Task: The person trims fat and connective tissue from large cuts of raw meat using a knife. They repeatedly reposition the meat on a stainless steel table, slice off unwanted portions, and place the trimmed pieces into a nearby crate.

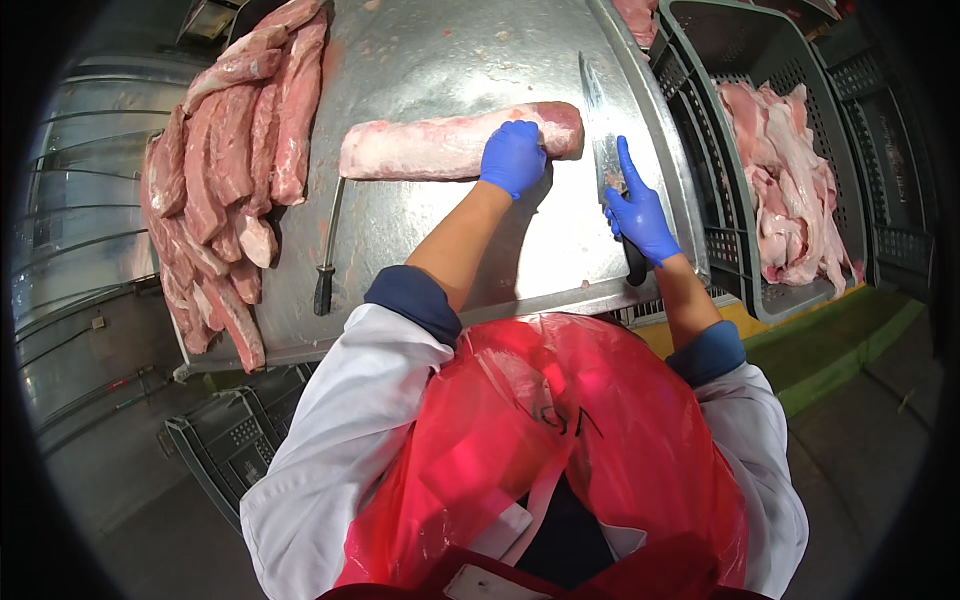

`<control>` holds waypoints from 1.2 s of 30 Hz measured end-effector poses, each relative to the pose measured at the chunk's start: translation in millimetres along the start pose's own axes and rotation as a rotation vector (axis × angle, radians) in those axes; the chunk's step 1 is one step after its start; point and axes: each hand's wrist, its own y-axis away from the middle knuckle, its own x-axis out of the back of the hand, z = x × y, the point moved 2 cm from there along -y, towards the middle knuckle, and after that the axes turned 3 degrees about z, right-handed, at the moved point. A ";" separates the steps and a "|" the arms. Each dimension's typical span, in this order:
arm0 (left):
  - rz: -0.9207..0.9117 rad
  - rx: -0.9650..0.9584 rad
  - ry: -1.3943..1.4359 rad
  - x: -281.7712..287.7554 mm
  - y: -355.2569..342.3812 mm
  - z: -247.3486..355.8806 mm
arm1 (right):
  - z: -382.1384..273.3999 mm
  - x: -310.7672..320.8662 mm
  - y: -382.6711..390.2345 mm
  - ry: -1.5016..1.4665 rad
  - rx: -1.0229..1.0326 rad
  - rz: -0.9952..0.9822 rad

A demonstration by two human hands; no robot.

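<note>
Meat (420,150) (long, pale) beneath left hand (515,159)

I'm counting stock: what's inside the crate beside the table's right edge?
Pale pink meat pieces lie heaped in the crate; what lies beneath the top ones is covered.

Head-worn fisheye, looking down, near the metal table (430,240)

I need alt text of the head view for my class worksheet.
A person's gloved left hand is on a long piece of meat on a metal table, while the right hand holds a knife. Meat strips are heaped at left; a grey crate of pale pieces stands at right.
</note>
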 end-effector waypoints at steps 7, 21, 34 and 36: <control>-0.034 0.084 0.118 5.6 -3.9 -15.3 | 4.1 -42.4 -37.7 0.491 0.214 -0.011; -0.043 0.192 0.235 36.3 -31.6 -18.5 | -17.9 -59.2 -53.8 0.217 0.069 -0.255; -0.035 0.385 0.839 55.2 -56.4 -59.8 | 12.7 -75.0 -10.8 0.088 0.054 -0.373; -0.099 0.380 0.915 60.8 -55.4 -57.6 | 13.0 -75.6 1.8 0.060 0.028 -0.379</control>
